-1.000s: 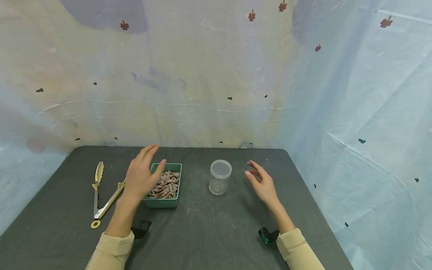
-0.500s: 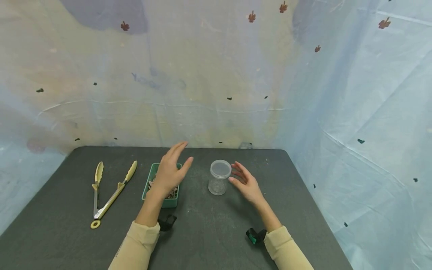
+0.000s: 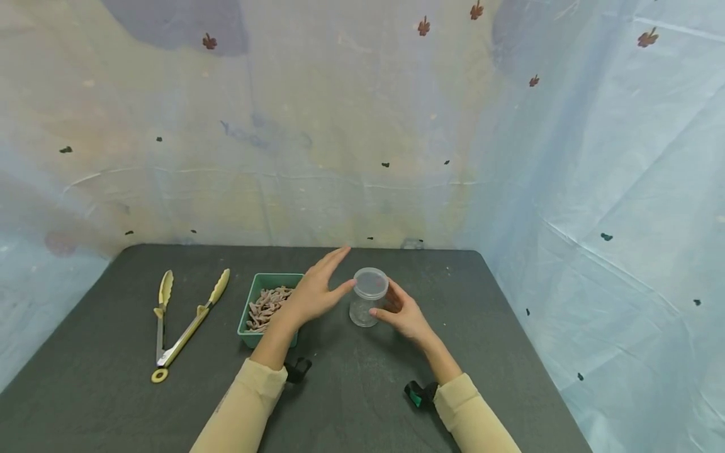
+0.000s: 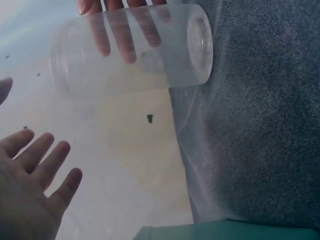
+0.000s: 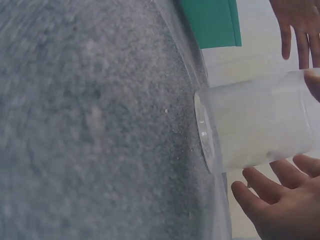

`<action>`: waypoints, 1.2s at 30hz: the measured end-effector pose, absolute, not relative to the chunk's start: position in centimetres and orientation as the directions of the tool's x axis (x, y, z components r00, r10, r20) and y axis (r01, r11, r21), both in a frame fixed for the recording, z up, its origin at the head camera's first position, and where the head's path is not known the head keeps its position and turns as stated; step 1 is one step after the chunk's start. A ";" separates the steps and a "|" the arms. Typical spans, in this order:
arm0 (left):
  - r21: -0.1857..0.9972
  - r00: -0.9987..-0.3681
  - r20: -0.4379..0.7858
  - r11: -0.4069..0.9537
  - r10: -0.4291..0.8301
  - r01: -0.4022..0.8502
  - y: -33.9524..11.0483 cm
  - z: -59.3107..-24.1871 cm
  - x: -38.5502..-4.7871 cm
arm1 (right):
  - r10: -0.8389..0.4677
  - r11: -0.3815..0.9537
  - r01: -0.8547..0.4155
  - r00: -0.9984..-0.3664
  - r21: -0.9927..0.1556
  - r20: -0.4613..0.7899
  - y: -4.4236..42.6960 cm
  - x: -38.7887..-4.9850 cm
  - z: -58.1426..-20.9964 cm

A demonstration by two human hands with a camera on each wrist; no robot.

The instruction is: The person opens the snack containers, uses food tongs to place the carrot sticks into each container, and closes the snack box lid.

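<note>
Left hand (image 3: 310, 299): fingers extended, released, thumb near a clear, lidded, cylindrical plastic jar (image 3: 362, 303). Right hand (image 3: 406, 316): fingers curve around the jar; I cannot tell whether they grip. Jar: upright, between both hands' fingers. Green rectangular plastic tub (image 3: 253, 337): left of the left fingers. Cream left sleeve (image 3: 245, 402): dark marking (image 3: 222, 404) too small to read.

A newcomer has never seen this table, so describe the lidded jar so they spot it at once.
Find the dark table, then the green rectangular container on it. Just right of that, between the left hand and the right hand, stands the jar. Unlike the opaque container and the yellow-tipped tongs, the jar is round and see-through, capped by a flat translucent lid.
</note>
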State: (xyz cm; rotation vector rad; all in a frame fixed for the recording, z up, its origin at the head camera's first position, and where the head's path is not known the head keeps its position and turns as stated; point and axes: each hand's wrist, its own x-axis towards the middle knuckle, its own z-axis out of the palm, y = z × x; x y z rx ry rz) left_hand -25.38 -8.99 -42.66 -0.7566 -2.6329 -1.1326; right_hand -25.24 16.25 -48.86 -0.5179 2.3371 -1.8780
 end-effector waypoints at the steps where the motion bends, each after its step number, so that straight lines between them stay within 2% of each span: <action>1: 0.632 -0.855 0.329 0.580 0.400 0.514 -8.9 -42.7 -25.5 | -0.326 0.189 -0.200 -0.936 -0.961 0.130 16.2 -25.3 -48.9; 8: 0.650 -0.824 0.208 0.555 0.527 0.519 -8.3 -43.1 -26.4 | -0.358 0.219 -0.201 -0.927 -0.955 0.113 16.3 -25.4 -49.3; 19: 0.645 -0.725 0.179 0.477 0.665 0.597 -7.8 -43.6 -28.0 | -0.406 0.203 -0.216 -0.906 -0.955 0.118 16.4 -26.0 -50.1; 25: 0.662 -0.694 0.185 0.433 0.696 0.612 -7.6 -43.5 -28.1 | -0.411 0.187 -0.207 -0.904 -0.960 0.115 16.5 -25.8 -50.2; 36: 0.651 -0.705 0.195 0.447 0.682 0.613 -7.6 -43.8 -28.3 | -0.396 0.206 -0.232 -0.908 -0.951 0.136 16.4 -25.8 -50.4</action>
